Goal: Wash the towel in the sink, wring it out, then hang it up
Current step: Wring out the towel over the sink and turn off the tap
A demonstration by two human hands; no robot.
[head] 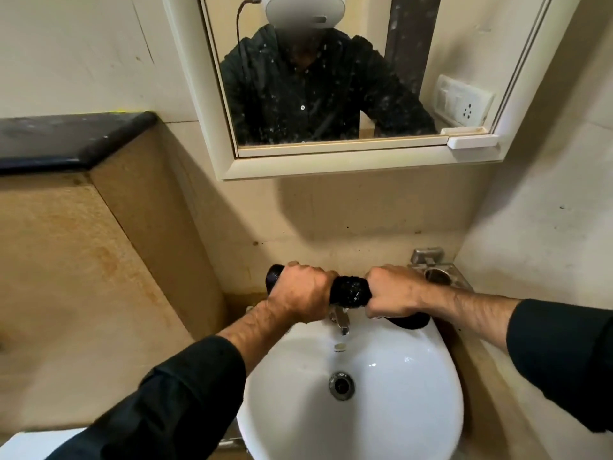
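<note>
Two stages apparently reached: towel (pixel 350 291) wet, twisted tight (wringing underway) between gripping left hand (pixel 302 291) and right hand (pixel 391 291) over sink (pixel 398 376); hanging outstanding.

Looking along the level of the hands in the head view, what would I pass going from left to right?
Loose end of the black towel → left hand → wet twisted middle of the towel, above the tap → right hand → metal holder on the wall.

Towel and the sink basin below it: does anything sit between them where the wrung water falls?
Only the tap sits under the twisted black towel, which both the left hand and right hand grip; the white sink below is otherwise open.
</note>
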